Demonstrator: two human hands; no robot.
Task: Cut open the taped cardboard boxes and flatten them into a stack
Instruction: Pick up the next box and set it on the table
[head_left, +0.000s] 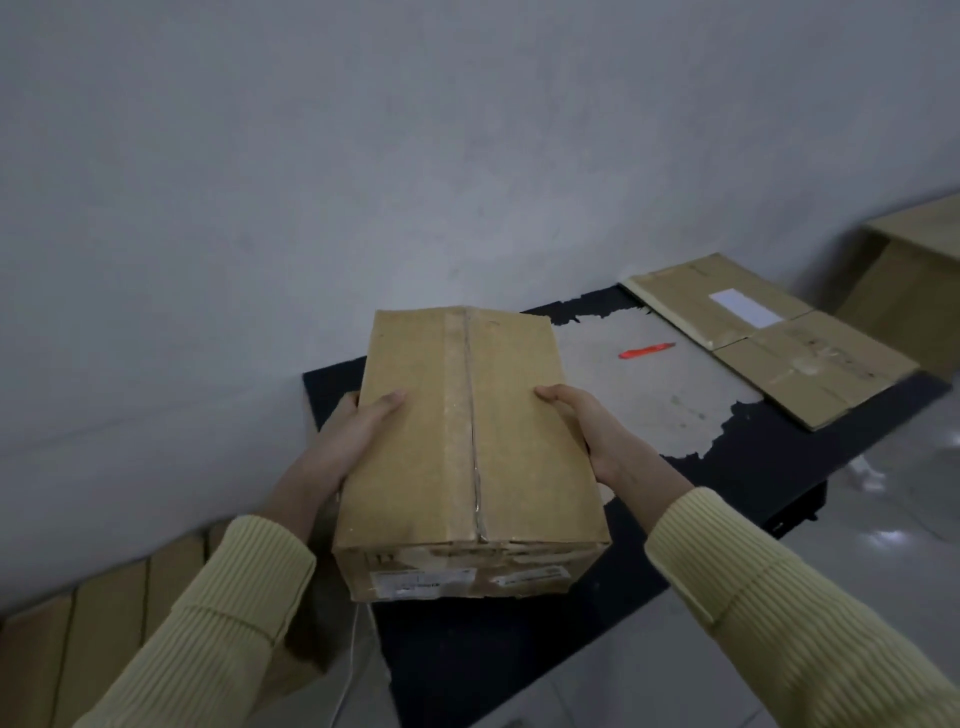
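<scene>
Head view shows brown cardboard pieces (104, 597) standing against the wall at the far left. Next comes the left hand (353, 431). It holds the left side of the box (467, 441), thumb on top, the other fingers down the side where I cannot see them. The box is in the middle, over the near end of the black table (753, 462). I cannot tell if it sits on the table or hangs just above it. A strip of tape (470, 405) runs down the middle of its top and is not cut yet. The right hand (587, 431) holds the right side the same way, thumb on top.

The box is only squeezed from two sides, so I think it could slip and drop if the squeeze gets weak.

Further right, the orange cutter (647, 352) lies on the table, well apart from both hands. To grab it, one hand must let go, and then the box could slide or tip. The blade could also hurt a thumb that is near the tape. At the far right lies the flat cardboard stack (769, 343), close to the table's edge, where a bump might push it off.
</scene>
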